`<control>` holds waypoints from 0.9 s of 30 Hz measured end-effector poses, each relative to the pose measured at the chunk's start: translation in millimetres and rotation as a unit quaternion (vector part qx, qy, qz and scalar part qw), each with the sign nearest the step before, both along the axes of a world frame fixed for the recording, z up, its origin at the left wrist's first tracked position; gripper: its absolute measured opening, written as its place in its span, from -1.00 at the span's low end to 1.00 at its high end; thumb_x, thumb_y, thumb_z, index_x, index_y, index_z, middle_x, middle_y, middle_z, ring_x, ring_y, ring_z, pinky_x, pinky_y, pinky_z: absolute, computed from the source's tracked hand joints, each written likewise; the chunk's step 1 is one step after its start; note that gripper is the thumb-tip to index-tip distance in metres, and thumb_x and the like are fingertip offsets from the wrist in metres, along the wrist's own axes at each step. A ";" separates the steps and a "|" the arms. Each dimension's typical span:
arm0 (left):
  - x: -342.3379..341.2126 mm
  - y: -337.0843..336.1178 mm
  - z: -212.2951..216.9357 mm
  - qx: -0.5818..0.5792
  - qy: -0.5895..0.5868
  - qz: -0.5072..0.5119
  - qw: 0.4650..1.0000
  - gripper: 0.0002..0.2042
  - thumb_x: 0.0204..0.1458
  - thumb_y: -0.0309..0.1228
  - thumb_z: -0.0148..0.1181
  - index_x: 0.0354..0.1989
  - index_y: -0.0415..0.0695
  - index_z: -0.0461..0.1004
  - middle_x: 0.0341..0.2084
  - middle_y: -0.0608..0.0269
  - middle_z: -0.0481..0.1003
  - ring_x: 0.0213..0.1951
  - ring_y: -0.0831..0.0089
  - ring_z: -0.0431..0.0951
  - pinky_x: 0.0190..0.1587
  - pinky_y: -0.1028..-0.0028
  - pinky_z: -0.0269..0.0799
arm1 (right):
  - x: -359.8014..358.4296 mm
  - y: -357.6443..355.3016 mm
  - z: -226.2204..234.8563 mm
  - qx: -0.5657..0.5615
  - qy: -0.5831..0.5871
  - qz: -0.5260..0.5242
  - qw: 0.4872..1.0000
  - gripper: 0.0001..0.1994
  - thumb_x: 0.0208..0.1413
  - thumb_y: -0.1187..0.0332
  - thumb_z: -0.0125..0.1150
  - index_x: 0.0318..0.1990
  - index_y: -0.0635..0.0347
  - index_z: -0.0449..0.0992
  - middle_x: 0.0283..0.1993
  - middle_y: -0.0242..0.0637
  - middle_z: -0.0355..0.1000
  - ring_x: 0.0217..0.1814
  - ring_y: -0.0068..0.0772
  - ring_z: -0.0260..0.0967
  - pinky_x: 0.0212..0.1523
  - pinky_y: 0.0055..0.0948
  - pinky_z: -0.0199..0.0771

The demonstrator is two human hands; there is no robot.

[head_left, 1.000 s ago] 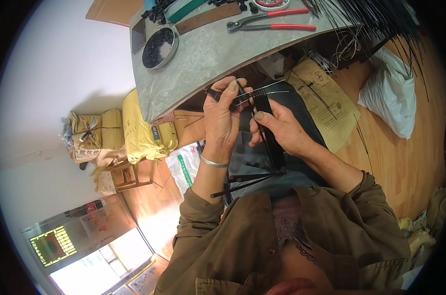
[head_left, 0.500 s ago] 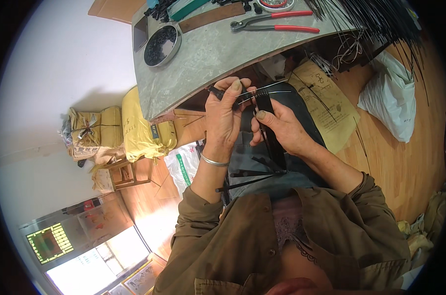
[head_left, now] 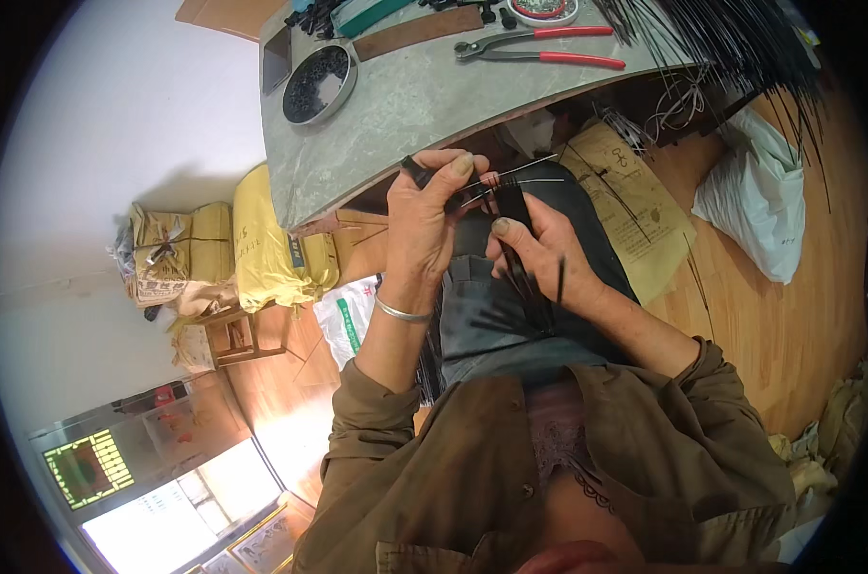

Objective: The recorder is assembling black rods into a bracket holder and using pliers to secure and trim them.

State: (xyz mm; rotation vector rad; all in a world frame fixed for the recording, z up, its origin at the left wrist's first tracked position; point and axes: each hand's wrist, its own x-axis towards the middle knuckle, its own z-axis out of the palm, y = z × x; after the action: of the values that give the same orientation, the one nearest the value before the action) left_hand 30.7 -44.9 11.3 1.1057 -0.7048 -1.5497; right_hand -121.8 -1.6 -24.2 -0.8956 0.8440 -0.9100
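My left hand [head_left: 422, 220], a silvery bangle on its wrist, is closed around a dark rod-like piece [head_left: 415, 170] whose end juts out past the fingers. Thin metallic rods [head_left: 541, 180] stick out rightward from beside its fingertips, crossing in front of the black strips. My right hand [head_left: 556, 256] grips a bundle of flat black strips [head_left: 512, 205], thumb pressed on top. Lower down, the loose ends [head_left: 506, 316] of the bundle fan out over my lap, smeared by motion. Both hands work close together below the table's edge; what lies between their fingertips is partly hidden.
On the grey stone-patterned table [head_left: 405, 105] lie red-handled pincers [head_left: 539, 46], a round dish of small black parts [head_left: 319, 84] and a brown strip [head_left: 418, 33]. Black rods [head_left: 740, 48] overhang at right. Yellow sacks [head_left: 271, 239] and a white sack [head_left: 755, 196] stand around.
The loose ends of the black strips have swung, some now up beside my right wrist. My left hand has shifted slightly left, its dark piece tilting up more. Both hands keep their grip.
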 end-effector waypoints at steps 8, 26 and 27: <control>-4.9 1.3 3.9 0.019 0.015 0.008 1.000 -0.73 0.07 -0.43 0.22 -0.11 -0.31 0.41 -0.29 0.05 0.53 -0.24 0.28 0.57 -0.23 0.41 0.53 | -0.7 0.5 5.6 -0.015 0.001 -0.019 1.000 -0.80 0.27 0.36 -0.01 -0.05 0.27 0.36 -0.45 -0.41 0.38 -0.50 -0.65 0.34 -0.45 -0.63 0.39; -0.5 27.3 -25.6 -0.017 -0.061 0.002 0.998 -0.76 -0.02 -0.53 0.30 -0.19 -0.32 0.45 -0.51 0.27 0.47 -0.52 0.57 0.41 -0.46 0.60 0.34 | -13.8 -12.5 -2.9 -0.189 0.272 0.026 0.943 -0.85 0.11 0.38 0.18 -0.28 0.28 0.56 -0.37 -0.38 0.53 -0.33 -0.63 0.39 -0.28 -0.55 0.39; 0.5 29.7 -28.1 -0.022 -0.062 0.014 0.998 -0.76 -0.02 -0.53 0.31 -0.19 -0.32 0.46 -0.50 0.28 0.47 -0.50 0.57 0.42 -0.45 0.60 0.34 | -13.1 -13.6 -3.7 -0.189 0.270 0.026 0.944 -0.85 0.11 0.38 0.18 -0.28 0.28 0.56 -0.37 -0.38 0.53 -0.33 -0.63 0.39 -0.28 -0.55 0.39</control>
State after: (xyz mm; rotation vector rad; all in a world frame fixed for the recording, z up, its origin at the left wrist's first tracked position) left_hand 31.2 -15.2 -16.8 1.1826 -0.7997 -1.4443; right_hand -135.0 -15.2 -27.9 -1.5393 1.1234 -0.8007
